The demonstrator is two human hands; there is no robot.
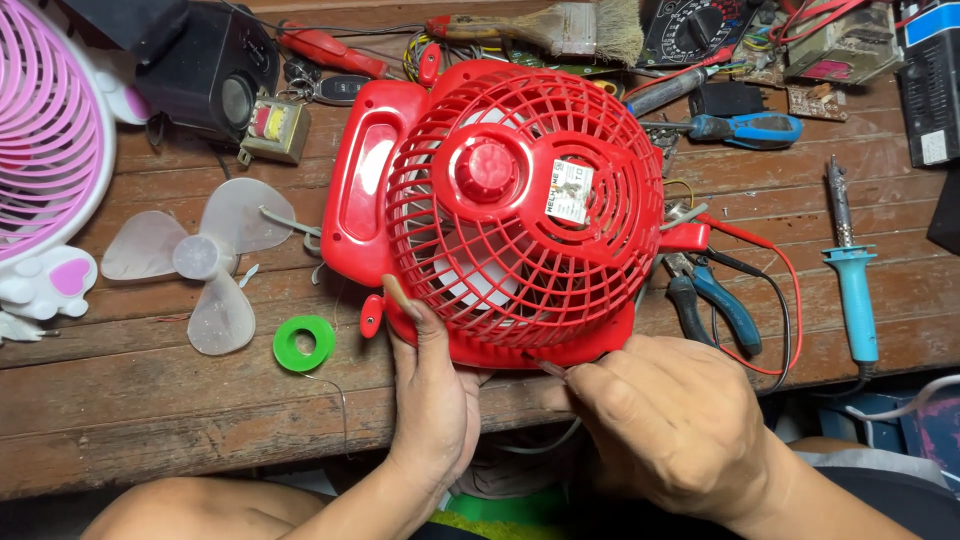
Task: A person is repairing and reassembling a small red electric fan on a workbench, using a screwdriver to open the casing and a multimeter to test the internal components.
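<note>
Red fan (520, 210) between left hand (432, 395) and right hand (675, 425).

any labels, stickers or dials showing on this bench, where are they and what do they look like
Sticker: on the red fan grille, right of its hub; small white rectangle with dark print and a yellow edge strip.
Multimeter dial face: top edge, right of the paintbrush; black with fine white markings and a round knob.
White label: on the black box at far right; small plain rectangle.
</note>
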